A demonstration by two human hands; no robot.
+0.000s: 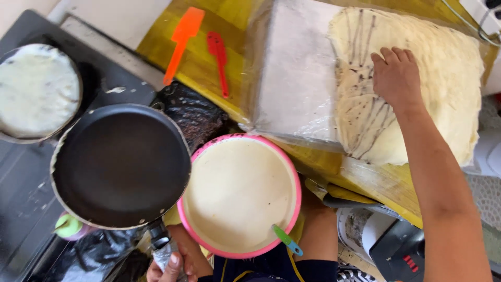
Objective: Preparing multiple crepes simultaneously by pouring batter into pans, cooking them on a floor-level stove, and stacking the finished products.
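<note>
My left hand point(169, 263) grips the handle of a black frying pan point(121, 164), held empty beside the stove. My right hand point(396, 75) lies flat, fingers spread, on a stack of thin pale crepes point(443, 78) spread over clear plastic wrap point(297, 73) on a yellow wooden board. Below me sits a pink-rimmed bowl point(241, 196) full of pale batter, with a green and blue utensil handle point(287, 240) resting on its rim.
A second pan point(36, 91) with a pale crepe cooking sits on the black stovetop at far left. An orange spatula point(182, 42) and a red spatula point(219, 60) lie on the yellow board. A dark cloth point(195, 112) lies between pan and board.
</note>
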